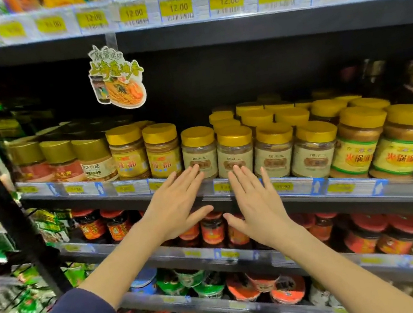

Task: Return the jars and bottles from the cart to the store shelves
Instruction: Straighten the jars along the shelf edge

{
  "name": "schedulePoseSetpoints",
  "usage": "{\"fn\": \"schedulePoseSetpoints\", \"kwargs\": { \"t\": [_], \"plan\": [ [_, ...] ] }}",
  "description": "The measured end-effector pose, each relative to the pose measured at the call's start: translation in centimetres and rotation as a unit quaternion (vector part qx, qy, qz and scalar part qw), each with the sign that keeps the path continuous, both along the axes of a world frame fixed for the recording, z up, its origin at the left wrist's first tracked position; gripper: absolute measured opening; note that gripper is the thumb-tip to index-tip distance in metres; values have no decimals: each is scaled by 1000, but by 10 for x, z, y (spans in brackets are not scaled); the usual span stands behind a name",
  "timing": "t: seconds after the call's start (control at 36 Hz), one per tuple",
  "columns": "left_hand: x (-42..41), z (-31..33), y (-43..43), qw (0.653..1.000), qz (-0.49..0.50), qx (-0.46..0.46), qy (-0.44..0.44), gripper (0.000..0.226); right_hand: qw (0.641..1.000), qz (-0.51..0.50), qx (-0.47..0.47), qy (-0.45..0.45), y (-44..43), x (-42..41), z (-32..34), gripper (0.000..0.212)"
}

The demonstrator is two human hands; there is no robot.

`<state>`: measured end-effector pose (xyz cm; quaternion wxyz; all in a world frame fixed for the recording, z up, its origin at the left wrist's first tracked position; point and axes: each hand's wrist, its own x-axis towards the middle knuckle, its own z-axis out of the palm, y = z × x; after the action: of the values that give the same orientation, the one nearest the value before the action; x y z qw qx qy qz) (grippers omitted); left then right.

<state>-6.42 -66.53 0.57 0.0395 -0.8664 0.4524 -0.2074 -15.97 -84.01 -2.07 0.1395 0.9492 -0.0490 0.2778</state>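
Both hands are flat and empty, fingers spread apart, palms facing the shelf. The left hand [177, 204] has its fingertips at the base of a clear plastic jar with a gold screw lid and a cream label [199, 153]; the right hand [254, 202] reaches to the matching jar next to it [235, 151]. Both jars stand upright at the front edge of the dark metal shelf [301, 196], in a row of like jars just behind the price-tag rail. The cart is out of view.

These jars look full, so moderately heavy for their size, and rigid. The smooth plastic wall and glossy label are likely slick, and the lid offers a ribbed, firmer purchase. The safest hold is probably around the body below the lid, thumb opposite fingers. Neighbours stand touching, so a sideways nudge could topple the row off the front edge.
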Motion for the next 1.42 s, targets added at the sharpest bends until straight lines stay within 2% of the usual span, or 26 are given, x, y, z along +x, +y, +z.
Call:
{"fn": "schedulePoseSetpoints", "kwargs": {
  "t": [0.14,0.42,0.69,1.0,1.19,1.42],
  "plan": [
    [1,-1,-2,1000,-6,-13,8,84,1000,2,-8,-17,-1,3,-1,88],
    [0,2,-5,998,-26,-47,24,90,999,-6,-4,-41,2,6,0,81],
    [-1,1,-8,996,-26,-73,36,84,1000,-8,10,-22,1,10,4,81],
    [-5,-1,-4,998,-13,-57,26,79,999,11,26,-32,1,9,4,79],
    [1,0,27,998,43,-42,14,78,995,80,18,-52,27,20,9,79],
    [30,0,84,994,101,-38,3,81,991,127,24,-32,83,57,11,79]
  ]
}}
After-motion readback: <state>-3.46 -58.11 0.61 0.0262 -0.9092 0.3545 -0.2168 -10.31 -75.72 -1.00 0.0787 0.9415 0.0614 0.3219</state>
